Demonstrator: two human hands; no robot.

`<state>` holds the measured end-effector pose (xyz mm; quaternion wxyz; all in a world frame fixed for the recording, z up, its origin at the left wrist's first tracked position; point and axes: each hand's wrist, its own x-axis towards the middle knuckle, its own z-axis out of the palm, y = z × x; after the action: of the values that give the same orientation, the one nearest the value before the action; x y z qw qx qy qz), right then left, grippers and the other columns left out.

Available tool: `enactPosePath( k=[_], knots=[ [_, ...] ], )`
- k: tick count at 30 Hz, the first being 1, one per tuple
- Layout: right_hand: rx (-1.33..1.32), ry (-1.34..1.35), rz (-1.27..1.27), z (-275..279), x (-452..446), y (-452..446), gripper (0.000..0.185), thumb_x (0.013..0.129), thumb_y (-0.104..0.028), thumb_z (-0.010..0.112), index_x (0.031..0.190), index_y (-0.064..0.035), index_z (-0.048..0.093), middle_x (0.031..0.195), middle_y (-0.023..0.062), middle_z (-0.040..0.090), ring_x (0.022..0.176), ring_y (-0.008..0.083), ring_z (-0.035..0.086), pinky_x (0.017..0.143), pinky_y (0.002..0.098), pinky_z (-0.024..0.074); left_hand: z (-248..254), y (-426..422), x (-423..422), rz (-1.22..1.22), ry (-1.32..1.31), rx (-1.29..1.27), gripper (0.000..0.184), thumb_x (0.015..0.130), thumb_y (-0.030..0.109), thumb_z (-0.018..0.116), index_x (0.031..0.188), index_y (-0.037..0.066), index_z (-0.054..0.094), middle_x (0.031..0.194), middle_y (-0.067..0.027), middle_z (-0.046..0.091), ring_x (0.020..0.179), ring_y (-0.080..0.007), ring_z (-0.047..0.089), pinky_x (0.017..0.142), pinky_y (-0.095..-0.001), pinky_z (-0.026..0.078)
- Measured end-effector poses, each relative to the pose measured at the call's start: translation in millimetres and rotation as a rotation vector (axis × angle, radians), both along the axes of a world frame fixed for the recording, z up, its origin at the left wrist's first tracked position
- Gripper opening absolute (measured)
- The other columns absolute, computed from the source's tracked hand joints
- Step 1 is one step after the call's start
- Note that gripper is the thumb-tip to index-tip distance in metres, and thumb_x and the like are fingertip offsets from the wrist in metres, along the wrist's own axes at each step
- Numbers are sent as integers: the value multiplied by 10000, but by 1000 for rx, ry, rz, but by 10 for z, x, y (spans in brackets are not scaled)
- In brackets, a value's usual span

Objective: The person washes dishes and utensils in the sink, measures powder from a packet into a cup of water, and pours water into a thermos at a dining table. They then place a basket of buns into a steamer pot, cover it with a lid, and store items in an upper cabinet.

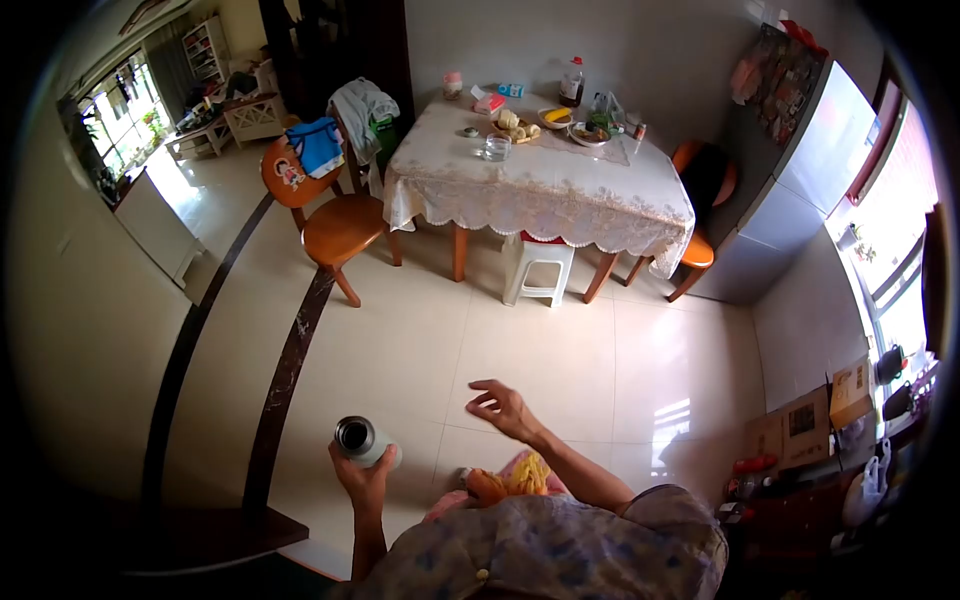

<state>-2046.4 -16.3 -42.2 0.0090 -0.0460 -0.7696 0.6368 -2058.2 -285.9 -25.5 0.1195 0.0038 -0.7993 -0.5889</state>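
In the lower left, my left hand (362,480) is wrapped round a pale vacuum flask (381,449). The flask is tilted toward me, its dark round mouth uncovered, and what is inside cannot be made out. Over the floor to the right of it, my right hand (505,411) hangs in the air, fingers stretched forward and a little bent, with nothing visible in them. Below this hand, in front of my body, shows something yellow and orange (520,478), too unclear to name.
Ahead stands a table (430,170) with a lace cloth, bearing food, a glass bowl (496,148) and a dark bottle (571,83). Around it are a wooden chair (343,230), a white stool (540,270) and another chair (698,252). A fridge (775,225) and cardboard boxes (806,425) line the right.
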Motion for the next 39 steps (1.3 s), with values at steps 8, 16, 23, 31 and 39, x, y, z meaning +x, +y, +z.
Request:
enactPosePath(
  k=[8, 16, 23, 31, 39],
  knots=[
    [-130, 11, -298, -423, -1666, 1286, 309, 854, -219, 580, 1025, 37, 580, 797, 86, 624, 691, 139, 603, 582, 265, 491, -208, 759, -1800, -46, -3, 70, 621, 565, 114, 793, 1082, 12, 464, 1025, -111, 503, 944, -246, 518, 820, -376, 424],
    [-365, 2, -458, -577, -4070, 2651, 442, 848, -343, 548, 1048, 50, 569, 921, 119, 603, 725, 193, 597, 571, 291, 475, -66, 1600, -3364, -21, -98, 129, 662, 580, 54, 782, 1148, 10, 445, 1068, -111, 503, 978, -231, 510, 847, -359, 425],
    [-722, -111, -569, -729, -5718, 3139, 428, 864, -298, 548, 1170, -4, 496, 1123, 73, 523, 845, 220, 574, 664, 335, 486, 198, 2183, -4366, 33, -167, 140, 612, 609, -14, 752, 1146, 4, 461, 1071, -94, 523, 940, -206, 531, 831, -335, 443],
    [-1099, 21, -784, -1099, -6854, 3256, 294, 854, -203, 561, 1106, -62, 507, 1015, 25, 475, 912, 243, 507, 794, 441, 449, 45, 2597, -5831, -175, -62, 124, 564, 631, 20, 723, 1146, 48, 496, 1030, -72, 557, 953, -188, 530, 838, -333, 426],
    [-1209, 58, -833, -1026, -7221, 3296, 237, 881, -331, 505, 922, -98, 512, 1054, 35, 498, 956, 250, 495, 862, 460, 399, -91, 2944, -7220, -378, -187, 188, 527, 625, 59, 751, 1077, 20, 482, 1007, -77, 533, 910, -173, 538, 806, -309, 442]
  ],
)
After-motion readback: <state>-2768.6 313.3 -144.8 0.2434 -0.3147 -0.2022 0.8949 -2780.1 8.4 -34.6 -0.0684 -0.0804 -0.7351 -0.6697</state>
